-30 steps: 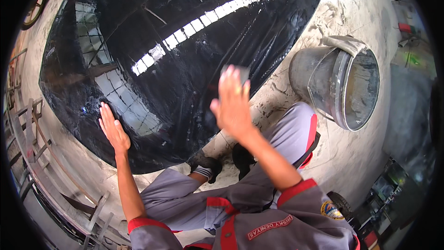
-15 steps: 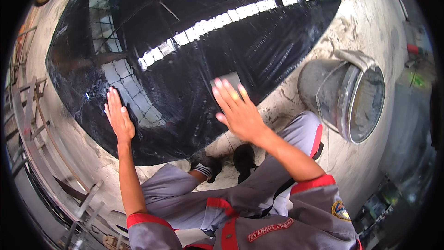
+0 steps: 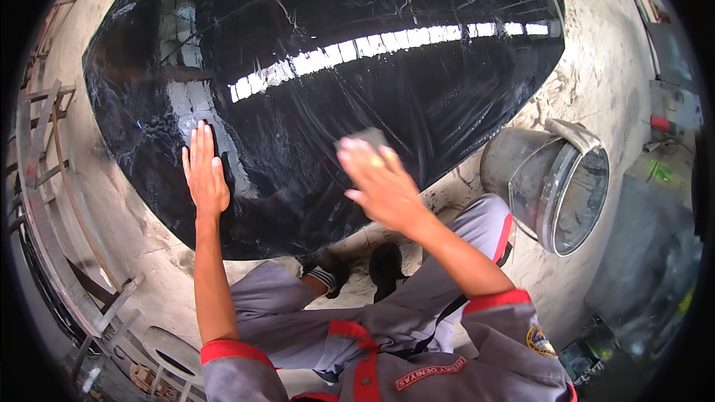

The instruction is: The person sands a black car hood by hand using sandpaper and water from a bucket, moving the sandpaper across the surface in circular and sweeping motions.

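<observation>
A glossy black car hood (image 3: 298,134), wet and streaked with pale residue, lies before me. My left hand (image 3: 206,171) rests flat on its near left part, fingers stretched out and nothing in them. Under the fingers of my right hand (image 3: 380,182) is a grey piece of sandpaper (image 3: 370,136), pressed to the hood's surface nearer its right edge. That hand is slightly blurred, and most of the sheet is hidden beneath it.
A grey bucket (image 3: 514,167) lies tipped on the floor to the right, a cloth (image 3: 575,135) draped over its rim. Wooden frames (image 3: 56,208) stand along the left. A round stool (image 3: 171,353) is at lower left. My shoes (image 3: 386,268) are close to the hood's near edge.
My view has shifted a little. The right hand has moved slightly back toward me over the hood with the sandpaper. My left hand stays flat on the hood.
</observation>
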`<control>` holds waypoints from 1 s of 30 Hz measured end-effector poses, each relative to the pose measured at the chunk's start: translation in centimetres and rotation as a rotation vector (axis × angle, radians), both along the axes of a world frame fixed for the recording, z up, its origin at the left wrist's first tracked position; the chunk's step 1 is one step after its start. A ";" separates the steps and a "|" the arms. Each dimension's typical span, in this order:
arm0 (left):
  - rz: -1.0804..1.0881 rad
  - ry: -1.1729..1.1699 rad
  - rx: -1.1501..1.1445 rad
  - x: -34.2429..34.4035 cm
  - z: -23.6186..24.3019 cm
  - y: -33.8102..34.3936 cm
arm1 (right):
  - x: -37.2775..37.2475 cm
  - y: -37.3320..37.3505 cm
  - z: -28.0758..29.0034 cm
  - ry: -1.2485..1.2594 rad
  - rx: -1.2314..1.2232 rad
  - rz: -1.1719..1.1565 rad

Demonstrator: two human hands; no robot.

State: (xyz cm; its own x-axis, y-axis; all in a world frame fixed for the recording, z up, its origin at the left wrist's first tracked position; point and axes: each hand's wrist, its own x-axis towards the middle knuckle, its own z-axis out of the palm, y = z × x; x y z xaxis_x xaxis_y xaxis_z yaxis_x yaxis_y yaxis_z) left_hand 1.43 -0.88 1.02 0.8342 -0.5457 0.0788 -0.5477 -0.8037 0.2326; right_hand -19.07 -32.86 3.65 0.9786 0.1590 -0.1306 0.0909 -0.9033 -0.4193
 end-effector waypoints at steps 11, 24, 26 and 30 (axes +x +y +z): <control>-0.001 0.009 0.006 -0.1 -0.4 -0.5 | 7.3 -16.0 -2.3 -0.277 -0.359 -0.542; -0.022 -0.006 -0.027 0.2 -0.5 -2.3 | 15.0 -11.7 -0.7 -0.337 -0.218 -0.457; -0.019 -0.004 -0.001 0.2 -0.3 -1.7 | 12.2 -9.3 -0.6 -0.313 -0.134 -0.433; 0.004 0.000 0.034 0.0 0.2 0.2 | -1.4 -2.0 -0.1 0.003 -0.081 -0.250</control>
State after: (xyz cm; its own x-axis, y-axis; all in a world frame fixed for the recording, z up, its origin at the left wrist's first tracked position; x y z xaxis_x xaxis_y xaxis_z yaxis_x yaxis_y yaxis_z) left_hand 1.43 -0.69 1.24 0.8366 -0.5445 0.0605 -0.5443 -0.8135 0.2046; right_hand -20.42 -34.91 3.54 0.9857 -0.0988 -0.1363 -0.1407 -0.9280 -0.3450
